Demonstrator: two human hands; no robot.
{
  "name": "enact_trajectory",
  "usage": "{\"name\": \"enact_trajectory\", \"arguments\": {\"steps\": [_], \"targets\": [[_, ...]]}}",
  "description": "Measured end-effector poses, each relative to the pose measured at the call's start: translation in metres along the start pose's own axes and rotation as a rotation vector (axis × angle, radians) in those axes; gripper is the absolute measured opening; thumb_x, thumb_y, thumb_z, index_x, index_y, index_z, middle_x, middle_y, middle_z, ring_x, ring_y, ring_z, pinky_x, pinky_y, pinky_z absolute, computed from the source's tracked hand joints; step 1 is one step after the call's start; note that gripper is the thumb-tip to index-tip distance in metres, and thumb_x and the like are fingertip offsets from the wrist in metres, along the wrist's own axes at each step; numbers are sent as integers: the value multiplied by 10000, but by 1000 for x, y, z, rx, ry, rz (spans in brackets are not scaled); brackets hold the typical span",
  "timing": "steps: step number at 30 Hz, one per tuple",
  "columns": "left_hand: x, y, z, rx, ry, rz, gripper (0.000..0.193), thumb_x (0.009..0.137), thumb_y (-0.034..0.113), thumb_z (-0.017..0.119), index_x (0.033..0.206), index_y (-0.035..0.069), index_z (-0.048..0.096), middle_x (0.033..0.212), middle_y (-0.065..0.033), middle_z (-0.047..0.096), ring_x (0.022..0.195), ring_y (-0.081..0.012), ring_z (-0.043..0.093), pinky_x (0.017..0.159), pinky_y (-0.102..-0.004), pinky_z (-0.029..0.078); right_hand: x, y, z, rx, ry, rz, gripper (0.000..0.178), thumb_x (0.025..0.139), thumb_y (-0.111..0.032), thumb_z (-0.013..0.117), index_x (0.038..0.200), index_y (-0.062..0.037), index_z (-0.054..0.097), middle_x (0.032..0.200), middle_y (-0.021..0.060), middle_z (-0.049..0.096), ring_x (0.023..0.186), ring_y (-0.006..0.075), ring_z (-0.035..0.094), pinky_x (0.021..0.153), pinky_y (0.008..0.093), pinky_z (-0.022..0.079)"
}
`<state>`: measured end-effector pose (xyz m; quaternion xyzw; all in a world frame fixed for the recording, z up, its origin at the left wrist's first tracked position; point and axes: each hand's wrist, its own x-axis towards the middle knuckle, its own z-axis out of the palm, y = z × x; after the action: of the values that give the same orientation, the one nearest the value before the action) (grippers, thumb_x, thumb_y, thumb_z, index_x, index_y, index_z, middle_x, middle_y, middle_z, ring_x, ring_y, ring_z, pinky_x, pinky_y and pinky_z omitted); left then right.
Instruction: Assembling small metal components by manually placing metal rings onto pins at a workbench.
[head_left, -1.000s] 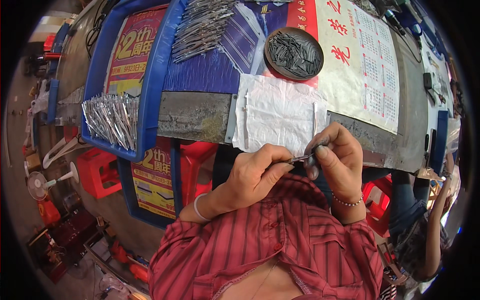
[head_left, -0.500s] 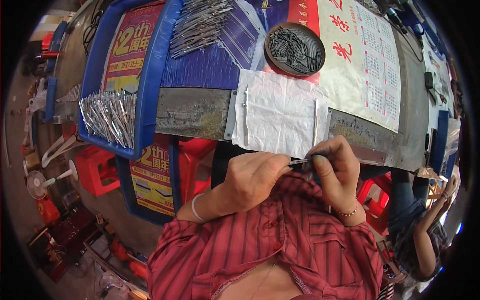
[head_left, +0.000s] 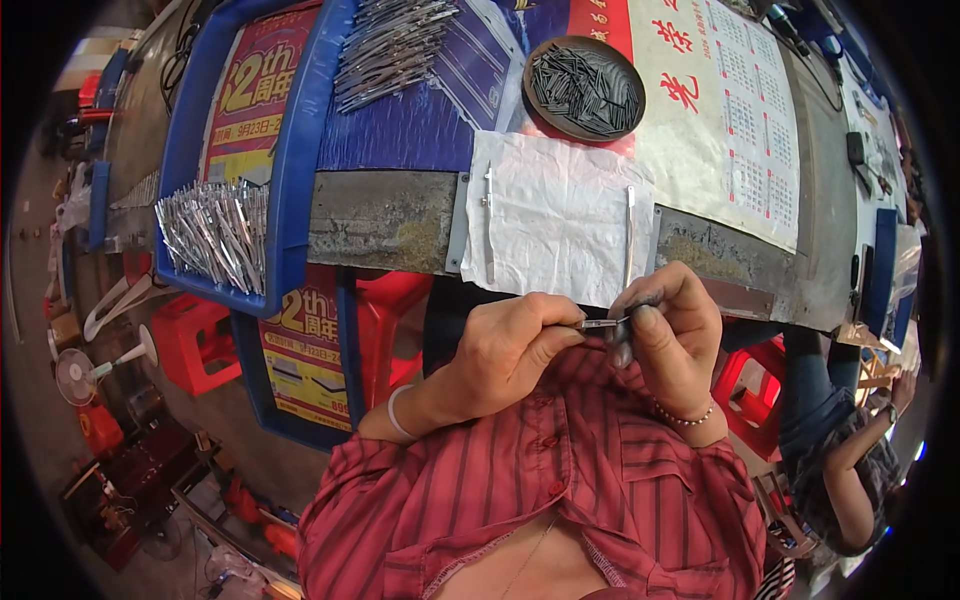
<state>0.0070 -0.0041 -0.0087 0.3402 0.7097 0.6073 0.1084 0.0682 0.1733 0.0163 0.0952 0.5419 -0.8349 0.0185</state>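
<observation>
In front of my chest, my left hand (head_left: pixel 515 345) pinches a slim silver metal piece (head_left: pixel 600 324) that points right. My right hand (head_left: pixel 668 335) closes thumb and forefinger on its other end; a small dark bit shows there, its kind unclear. The right fingertips are stained dark. Just beyond my hands lies a creased white paper sheet (head_left: pixel 560 220). A thin metal rod (head_left: pixel 489 215) rests along its left side and a flatter silver strip (head_left: pixel 630 235) along its right. Behind the sheet stands a round brown dish (head_left: pixel 530 100) with many short dark pins (head_left: pixel 585 90).
At left is a blue tray (head_left: pixel 290 170) with a heap of slim silver pieces (head_left: pixel 215 235). More silver pieces (head_left: pixel 395 50) lie on blue card. A calendar sheet (head_left: pixel 740 130) covers the right of the table. Red stools (head_left: pixel 195 340) stand below; another person's arm (head_left: pixel 850 480) shows at right.
Both hands stay close together at the metal piece. The right fingers have shifted slightly, and more of the piece shows between the hands. The whole view has moved a little.
</observation>
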Motion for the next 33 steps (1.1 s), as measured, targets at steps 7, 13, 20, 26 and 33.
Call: {"name": "enact_trajectory", "arguments": {"steps": [7,13,20,26,33], "targets": [[0,-1,0,20,2,32,152,814,46,629,925,-4,537,743,-112,603,590,-239,600,515,-306,456,0,0,2,-5,2,17,130,913,-85,514,943,29,457,777,97,585,591,87,540,545,192,439],[-2,-5,2,68,43,95,170,792,40,638,920,-7,537,733,-107,592,587,-242,591,500,-320,447,-1,0,2,-66,8,39,119,915,-77,505,940,29,456,773,89,587,607,85,554,558,193,449],[-8,-10,1,522,44,397,278,741,33,649,986,-30,534,771,-117,584,559,-205,551,470,-292,417,-6,2,0,-94,16,91,114,920,-82,497,934,25,460,774,79,586,605,77,556,537,185,445],[-7,-5,-3,549,-5,411,287,717,35,670,969,-30,549,774,-115,588,552,-194,546,461,-284,407,-14,13,5,-316,65,-42,41,892,0,497,915,25,475,705,50,597,584,64,568,504,181,444],[-7,1,-1,388,-23,203,287,697,-1,713,938,-14,558,759,-121,624,585,-247,600,503,-313,459,-10,14,1,-143,128,41,62,905,-36,494,920,23,486,785,76,599,645,83,577,544,190,455]]}}
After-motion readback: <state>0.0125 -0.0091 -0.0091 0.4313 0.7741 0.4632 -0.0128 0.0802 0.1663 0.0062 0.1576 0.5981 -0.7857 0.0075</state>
